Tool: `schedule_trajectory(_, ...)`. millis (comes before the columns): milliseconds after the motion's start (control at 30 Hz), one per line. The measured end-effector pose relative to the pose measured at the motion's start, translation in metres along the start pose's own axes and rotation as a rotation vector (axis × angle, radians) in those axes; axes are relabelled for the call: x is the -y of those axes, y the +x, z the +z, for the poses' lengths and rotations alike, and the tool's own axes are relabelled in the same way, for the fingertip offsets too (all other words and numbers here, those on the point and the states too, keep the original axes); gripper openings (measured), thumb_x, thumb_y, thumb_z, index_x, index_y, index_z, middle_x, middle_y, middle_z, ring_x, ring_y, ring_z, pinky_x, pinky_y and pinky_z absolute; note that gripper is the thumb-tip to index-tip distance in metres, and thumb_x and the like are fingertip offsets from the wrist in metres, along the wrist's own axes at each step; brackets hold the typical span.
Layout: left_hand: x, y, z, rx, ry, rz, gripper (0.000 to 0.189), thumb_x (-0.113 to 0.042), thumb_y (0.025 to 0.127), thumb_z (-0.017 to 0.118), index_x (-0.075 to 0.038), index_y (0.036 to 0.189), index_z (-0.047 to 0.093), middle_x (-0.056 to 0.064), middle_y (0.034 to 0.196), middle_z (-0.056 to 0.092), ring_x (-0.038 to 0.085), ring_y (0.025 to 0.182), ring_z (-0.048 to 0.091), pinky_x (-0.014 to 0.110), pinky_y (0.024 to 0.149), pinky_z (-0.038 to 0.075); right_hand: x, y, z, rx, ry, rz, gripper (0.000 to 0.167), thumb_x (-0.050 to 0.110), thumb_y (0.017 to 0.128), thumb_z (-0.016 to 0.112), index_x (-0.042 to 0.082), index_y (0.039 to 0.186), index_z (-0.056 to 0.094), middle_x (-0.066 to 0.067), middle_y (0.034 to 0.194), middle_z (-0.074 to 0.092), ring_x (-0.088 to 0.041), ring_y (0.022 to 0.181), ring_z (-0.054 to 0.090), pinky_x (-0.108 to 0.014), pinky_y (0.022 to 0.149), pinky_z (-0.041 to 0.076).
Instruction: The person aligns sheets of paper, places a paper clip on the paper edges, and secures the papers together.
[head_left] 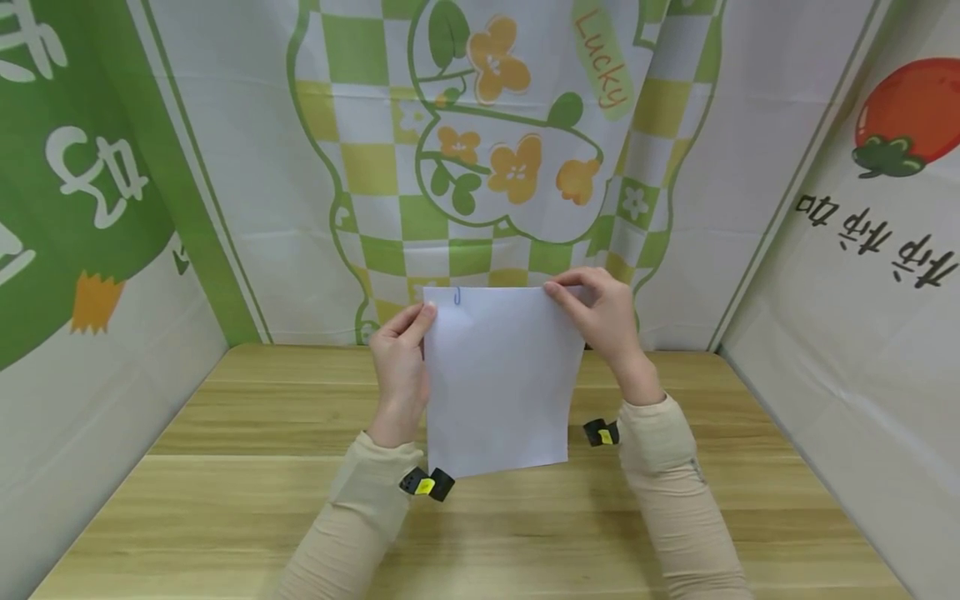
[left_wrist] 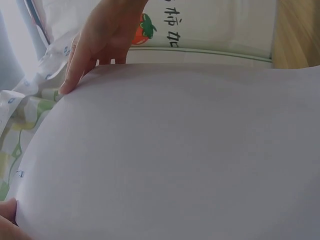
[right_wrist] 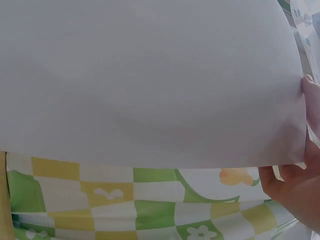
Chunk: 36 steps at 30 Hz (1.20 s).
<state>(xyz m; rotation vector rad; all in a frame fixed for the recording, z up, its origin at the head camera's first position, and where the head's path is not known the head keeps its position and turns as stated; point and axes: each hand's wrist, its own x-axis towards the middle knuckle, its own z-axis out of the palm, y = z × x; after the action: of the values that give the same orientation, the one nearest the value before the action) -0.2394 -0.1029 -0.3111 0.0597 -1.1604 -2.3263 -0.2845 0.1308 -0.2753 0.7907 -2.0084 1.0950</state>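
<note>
A white sheet of paper hangs upright between both hands, bowed a little in the wrist views. My left hand pinches its left edge near the top corner, thumb on the near face. At the upper right corner, my right hand pinches the top edge between thumb and fingers. A small blue paper clip sits on the top edge near the left corner; it also shows in the left wrist view. The paper hides part of the left fingers. In the right wrist view, the right hand holds the corner.
Below the hands lies a wooden table. A green and yellow checkered curtain hangs behind it, with printed cloth walls on both sides. Black straps with yellow tags are on the wrists.
</note>
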Motion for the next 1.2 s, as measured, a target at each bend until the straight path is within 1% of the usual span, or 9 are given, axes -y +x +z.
schedule_trajectory(100, 0.0, 0.0, 0.0, 0.002, -0.004, 0.001, 0.005, 0.001, 0.08, 0.072, 0.003, 0.085, 0.073, 0.0, 0.075, 0.066, 0.01, 0.073, 0.059, 0.02, 0.069, 0.051, -0.001, -0.002, -0.001, -0.009, 0.046, 0.064, 0.012, 0.018, 0.084, 0.073, 0.006, 0.088, 0.072, -0.008, 0.089, 0.071, -0.012, 0.079, 0.059, -0.017, 0.066, 0.045)
schedule_trajectory(200, 0.0, 0.0, 0.0, -0.002, -0.009, -0.002, 0.005, 0.002, 0.08, 0.071, 0.004, 0.085, 0.072, 0.0, 0.074, 0.066, 0.01, 0.073, 0.059, 0.02, 0.069, 0.051, 0.003, -0.004, -0.003, -0.034, 0.079, 0.099, 0.01, 0.013, 0.085, 0.071, 0.003, 0.088, 0.072, -0.012, 0.09, 0.07, -0.009, 0.068, 0.051, -0.017, 0.055, 0.036)
schedule_trajectory(367, 0.0, 0.001, 0.0, -0.005, -0.006, -0.013, 0.006, 0.001, 0.081, 0.071, 0.004, 0.086, 0.072, 0.0, 0.075, 0.066, 0.01, 0.073, 0.059, 0.02, 0.069, 0.051, 0.02, -0.007, -0.01, -0.067, 0.116, 0.128, 0.01, 0.002, 0.086, 0.068, -0.006, 0.091, 0.069, -0.021, 0.089, 0.067, -0.009, 0.056, 0.04, -0.018, 0.05, 0.031)
schedule_trajectory(433, 0.0, 0.001, 0.0, -0.008, -0.006, -0.016, 0.005, 0.001, 0.081, 0.071, 0.003, 0.085, 0.073, 0.0, 0.075, 0.066, 0.01, 0.073, 0.059, 0.02, 0.069, 0.051, 0.024, -0.008, -0.013, -0.065, 0.131, 0.148, 0.011, 0.002, 0.086, 0.067, -0.007, 0.093, 0.068, -0.021, 0.089, 0.067, -0.009, 0.055, 0.04, -0.016, 0.05, 0.032)
schedule_trajectory(600, -0.001, -0.001, 0.001, -0.005, -0.009, -0.016, 0.006, 0.001, 0.08, 0.072, 0.003, 0.085, 0.073, 0.0, 0.074, 0.066, 0.009, 0.072, 0.059, 0.02, 0.068, 0.051, 0.02, -0.013, -0.016, -0.061, 0.192, 0.2, 0.016, 0.004, 0.087, 0.067, -0.008, 0.098, 0.066, -0.02, 0.09, 0.066, -0.009, 0.063, 0.05, -0.014, 0.056, 0.041)
schedule_trajectory(767, -0.001, 0.0, 0.003, 0.002, -0.015, -0.011, 0.009, 0.001, 0.08, 0.072, 0.006, 0.087, 0.072, 0.0, 0.073, 0.066, 0.009, 0.071, 0.059, 0.02, 0.067, 0.051, 0.012, -0.018, -0.016, -0.086, 0.265, 0.249, 0.027, 0.003, 0.085, 0.068, -0.01, 0.108, 0.062, -0.005, 0.082, 0.064, -0.004, 0.066, 0.055, -0.014, 0.058, 0.045)
schedule_trajectory(867, -0.001, 0.001, 0.003, 0.003, -0.018, -0.015, 0.006, 0.001, 0.081, 0.072, 0.004, 0.086, 0.073, 0.0, 0.074, 0.067, 0.009, 0.071, 0.059, 0.02, 0.067, 0.051, 0.01, -0.021, -0.016, -0.104, 0.3, 0.284, 0.032, 0.002, 0.084, 0.069, -0.01, 0.112, 0.059, 0.003, 0.08, 0.064, -0.003, 0.069, 0.058, -0.014, 0.061, 0.047)
schedule_trajectory(1100, -0.001, 0.002, 0.001, 0.012, -0.008, -0.025, 0.009, -0.002, 0.081, 0.072, 0.004, 0.088, 0.072, 0.0, 0.077, 0.066, 0.01, 0.072, 0.059, 0.02, 0.068, 0.051, 0.004, -0.031, -0.016, -0.104, 0.27, 0.334, 0.031, 0.002, 0.085, 0.069, -0.011, 0.111, 0.058, 0.001, 0.078, 0.062, -0.002, 0.071, 0.059, -0.013, 0.066, 0.049)
schedule_trajectory(1200, -0.001, 0.002, 0.0, 0.018, -0.004, -0.022, 0.005, -0.005, 0.081, 0.074, -0.001, 0.085, 0.073, 0.002, 0.08, 0.066, 0.01, 0.074, 0.06, 0.02, 0.069, 0.051, 0.002, -0.036, -0.015, -0.086, 0.257, 0.34, 0.028, 0.003, 0.085, 0.068, -0.01, 0.108, 0.059, 0.002, 0.081, 0.062, -0.001, 0.073, 0.059, -0.013, 0.069, 0.05)
